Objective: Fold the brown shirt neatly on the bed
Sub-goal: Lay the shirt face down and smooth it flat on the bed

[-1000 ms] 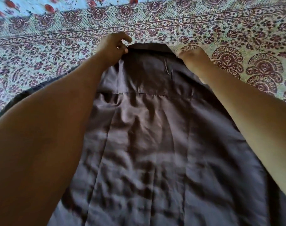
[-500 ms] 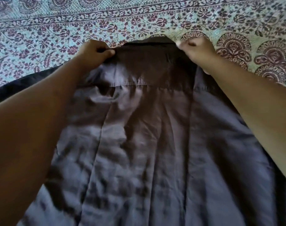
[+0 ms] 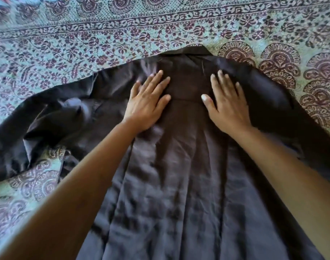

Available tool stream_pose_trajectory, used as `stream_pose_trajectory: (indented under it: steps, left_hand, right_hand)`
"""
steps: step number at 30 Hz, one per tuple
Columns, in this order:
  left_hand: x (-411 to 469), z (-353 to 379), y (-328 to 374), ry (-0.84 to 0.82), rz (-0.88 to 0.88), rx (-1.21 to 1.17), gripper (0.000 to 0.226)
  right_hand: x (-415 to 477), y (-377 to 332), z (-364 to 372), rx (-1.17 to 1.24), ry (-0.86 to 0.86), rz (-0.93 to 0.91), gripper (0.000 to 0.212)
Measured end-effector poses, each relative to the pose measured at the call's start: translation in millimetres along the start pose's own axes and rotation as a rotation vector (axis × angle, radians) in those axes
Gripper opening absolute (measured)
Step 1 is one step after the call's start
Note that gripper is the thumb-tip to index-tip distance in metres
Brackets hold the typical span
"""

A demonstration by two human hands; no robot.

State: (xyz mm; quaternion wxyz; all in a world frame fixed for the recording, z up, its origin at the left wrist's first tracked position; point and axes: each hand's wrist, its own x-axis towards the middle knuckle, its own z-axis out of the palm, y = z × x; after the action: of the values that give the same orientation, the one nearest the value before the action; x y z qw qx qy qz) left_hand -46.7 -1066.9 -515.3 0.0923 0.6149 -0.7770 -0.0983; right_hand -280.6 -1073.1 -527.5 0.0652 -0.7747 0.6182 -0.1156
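Right, brown shirt (image 3: pixel 179 184) lies back-up on the bed (image 3: pixel 122 34), collar (image 3: pixel 196 50) far end. Left hand (image 3: pixel 147 102) and right hand (image 3: pixel 226 104) flat below it, no grip (fingers straight), likely pressing wrinkles out before folding.

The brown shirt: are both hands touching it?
Touching. The head view shows the left hand and right hand lying flat, fingers spread, on the shirt.
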Motion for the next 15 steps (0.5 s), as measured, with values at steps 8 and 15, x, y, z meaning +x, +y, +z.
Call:
stream_pose_trajectory:
  steps: [8, 15]
  left_hand:
    - [-11, -44, -103, -0.135, -0.695, 0.140, 0.052]
    - [-24, -14, 5, -0.036, -0.235, 0.047, 0.059]
  right_hand:
    - [-3, 25, -2, -0.102, -0.077, 0.055, 0.078]
    - [-5, 25, -1, -0.112, -0.087, 0.070, 0.075]
